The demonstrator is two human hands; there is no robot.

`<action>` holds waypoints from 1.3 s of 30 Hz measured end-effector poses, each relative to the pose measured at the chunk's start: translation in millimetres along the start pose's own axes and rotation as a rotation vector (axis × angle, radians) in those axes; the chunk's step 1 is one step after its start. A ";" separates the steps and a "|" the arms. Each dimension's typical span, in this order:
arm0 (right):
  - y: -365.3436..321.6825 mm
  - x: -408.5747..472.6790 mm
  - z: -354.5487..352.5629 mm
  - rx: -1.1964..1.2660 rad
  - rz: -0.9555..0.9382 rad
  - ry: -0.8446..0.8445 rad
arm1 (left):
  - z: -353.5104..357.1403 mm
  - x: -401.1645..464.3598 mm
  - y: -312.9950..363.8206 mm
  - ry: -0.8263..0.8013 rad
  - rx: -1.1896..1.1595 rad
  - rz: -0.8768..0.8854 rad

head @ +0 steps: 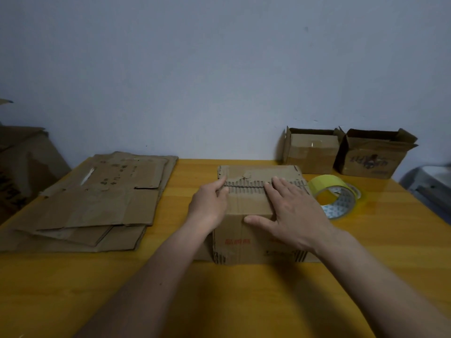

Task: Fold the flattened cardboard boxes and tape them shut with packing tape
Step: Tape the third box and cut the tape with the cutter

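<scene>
A small brown cardboard box [246, 242] stands in the middle of the wooden table, its top flaps folded down and meeting at a ragged seam. My left hand [210, 206] grips the box's left top edge, thumb on the flap. My right hand [290, 213] lies flat on the right flap, fingers spread and thumb over the front edge. Just right of the box lie two rolls of packing tape: a yellow roll [327, 185] leaning on a clear roll [341, 206]. A stack of flattened cardboard boxes [97, 201] lies on the table's left side.
Two folded boxes with open tops, one [310, 150] beside the other [373, 158], stand at the back right against the wall. More cardboard [22, 167] leans off the table's left edge. A grey object [429, 184] sits beyond the right edge. Bare yellow tabletop [244, 301] lies in front.
</scene>
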State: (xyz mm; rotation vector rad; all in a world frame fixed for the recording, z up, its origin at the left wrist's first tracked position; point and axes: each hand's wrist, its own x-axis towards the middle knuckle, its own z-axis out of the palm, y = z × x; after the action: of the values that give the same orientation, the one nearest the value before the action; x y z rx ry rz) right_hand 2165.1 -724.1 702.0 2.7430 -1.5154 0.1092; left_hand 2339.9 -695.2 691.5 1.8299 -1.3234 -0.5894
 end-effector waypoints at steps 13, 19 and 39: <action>22.3 -4.7 -10.9 -0.009 -0.086 -0.002 | -13.6 17.5 -16.5 -0.149 0.456 0.054; -3.8 -3.4 -5.9 -0.038 -0.059 0.117 | -20.0 41.9 6.1 0.134 0.707 0.144; 49.4 -0.9 -36.0 0.244 -0.088 -0.141 | 21.3 15.7 50.5 -0.479 0.858 0.226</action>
State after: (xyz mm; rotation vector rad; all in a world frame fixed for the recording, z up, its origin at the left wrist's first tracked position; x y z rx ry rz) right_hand 2120.7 -748.3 736.4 3.0639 -1.5019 0.1090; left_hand 2300.8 -724.3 721.1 2.2120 -2.3325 -0.3628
